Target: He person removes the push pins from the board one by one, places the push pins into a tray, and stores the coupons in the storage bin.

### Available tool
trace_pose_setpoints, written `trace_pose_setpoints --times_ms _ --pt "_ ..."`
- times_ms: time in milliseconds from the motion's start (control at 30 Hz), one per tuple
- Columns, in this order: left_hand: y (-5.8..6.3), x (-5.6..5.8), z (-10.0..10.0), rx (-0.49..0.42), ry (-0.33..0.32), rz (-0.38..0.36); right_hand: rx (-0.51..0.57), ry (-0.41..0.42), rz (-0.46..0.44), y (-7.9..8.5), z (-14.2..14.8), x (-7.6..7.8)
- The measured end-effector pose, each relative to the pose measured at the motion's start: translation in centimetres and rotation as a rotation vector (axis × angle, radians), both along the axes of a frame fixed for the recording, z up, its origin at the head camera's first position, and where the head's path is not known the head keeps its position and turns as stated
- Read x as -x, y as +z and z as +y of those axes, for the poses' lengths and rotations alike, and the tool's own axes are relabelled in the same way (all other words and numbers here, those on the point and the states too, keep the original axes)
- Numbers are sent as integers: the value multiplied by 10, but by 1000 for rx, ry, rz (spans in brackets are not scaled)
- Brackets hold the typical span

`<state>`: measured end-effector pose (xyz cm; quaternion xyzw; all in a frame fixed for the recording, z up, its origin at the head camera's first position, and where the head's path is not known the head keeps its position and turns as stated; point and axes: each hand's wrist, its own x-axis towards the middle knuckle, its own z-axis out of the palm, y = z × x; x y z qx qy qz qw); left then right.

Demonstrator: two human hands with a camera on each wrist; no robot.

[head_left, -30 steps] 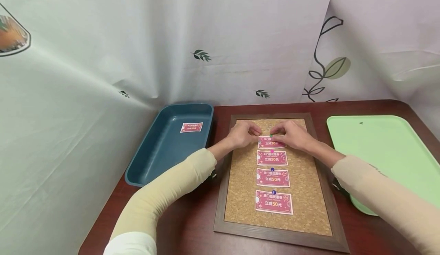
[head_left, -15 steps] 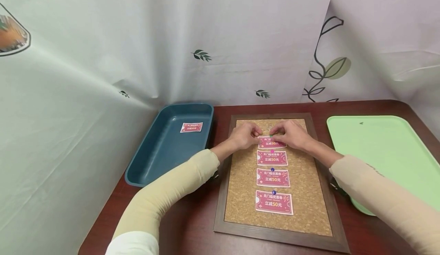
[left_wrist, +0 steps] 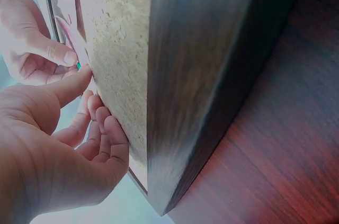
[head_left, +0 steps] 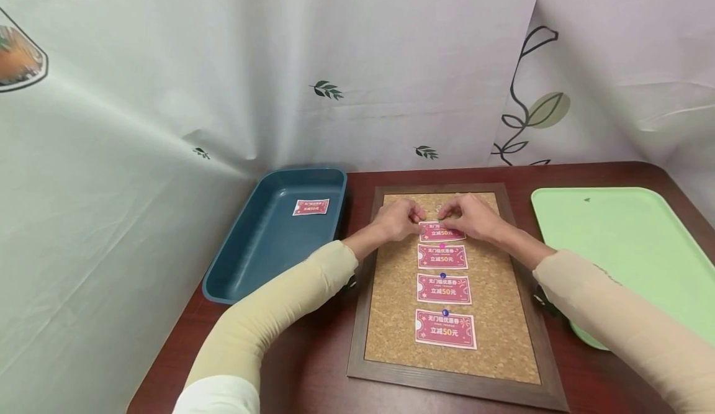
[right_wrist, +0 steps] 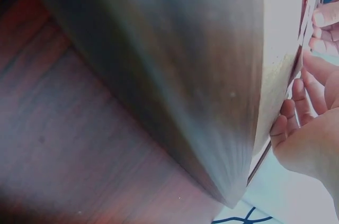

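My left hand (head_left: 395, 220) pinches the upper left edge of a pink coupon (head_left: 443, 233) lying against the cork board (head_left: 391, 302). From the other side my right hand (head_left: 475, 218) holds a small green push pin (left_wrist: 78, 66) at that coupon's top edge, mostly covered by the fingertips. Below it on the board hang a second coupon (head_left: 442, 257) with a pink pin (head_left: 442, 246), a third coupon (head_left: 444, 290) with a blue pin (head_left: 443, 275), and a lowest coupon (head_left: 445, 329) with another blue pin (head_left: 445, 313).
A dark blue tray (head_left: 246, 271) on the left holds one loose coupon (head_left: 311, 207). To the right lies a light green tray (head_left: 614, 234). The board's brown wooden frame (head_left: 447, 386) rests on a dark red table (head_left: 313, 364), with a printed curtain (head_left: 380, 60) behind.
My left hand has shifted very slightly to the right at the top coupon. The right hand stays on the green pin, which is now more hidden by the fingers.
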<state>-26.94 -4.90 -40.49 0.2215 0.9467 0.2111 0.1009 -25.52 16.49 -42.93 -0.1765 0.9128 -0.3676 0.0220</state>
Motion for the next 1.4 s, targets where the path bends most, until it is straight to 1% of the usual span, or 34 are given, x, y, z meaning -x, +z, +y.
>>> trace_pose_setpoints --times_ms 300,567,933,1233,1400 --pt "2 2 2 15 -6 -37 19 12 -26 1 0 2" --pt "3 5 2 29 -14 -42 13 20 -28 1 -1 3" --pt "5 5 2 43 5 -68 33 21 -51 2 -1 4" --pt "5 4 2 42 -13 -52 24 4 -49 1 -1 4" --pt "4 5 2 41 -2 -47 11 -1 -34 1 -1 4"
